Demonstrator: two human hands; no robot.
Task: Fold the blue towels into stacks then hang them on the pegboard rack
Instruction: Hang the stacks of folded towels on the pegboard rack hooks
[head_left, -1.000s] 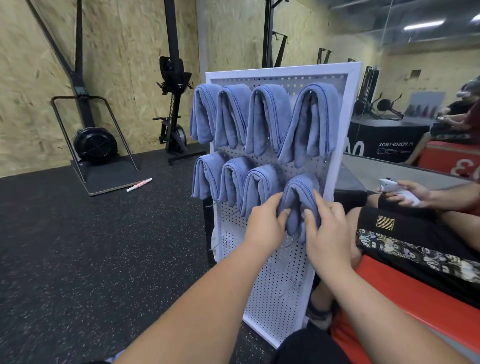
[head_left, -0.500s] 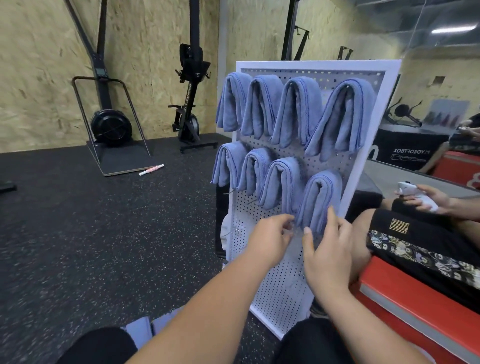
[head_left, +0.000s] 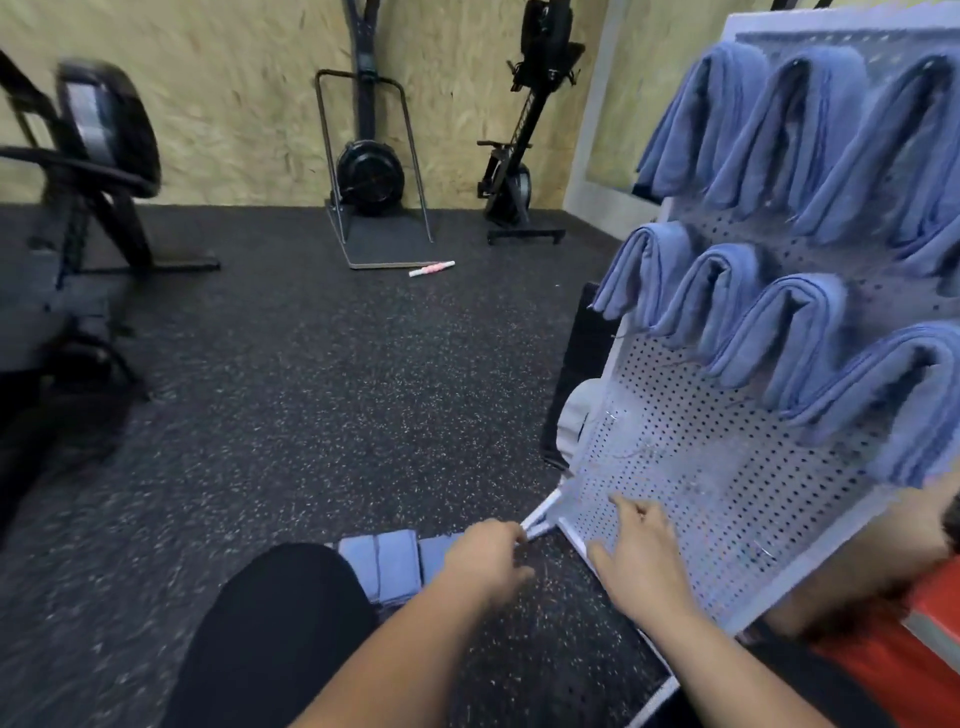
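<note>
Towels (head_left: 379, 564) are laid folded beside the left hand (head_left: 488, 558), fingers loosely curled, empty, likely for hanging; right hand (head_left: 639, 564) is spread, empty.

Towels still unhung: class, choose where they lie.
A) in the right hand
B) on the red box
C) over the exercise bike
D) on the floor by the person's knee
D: the folded towels lie flat on the dark floor next to the knee, left of the pegboard.
</note>
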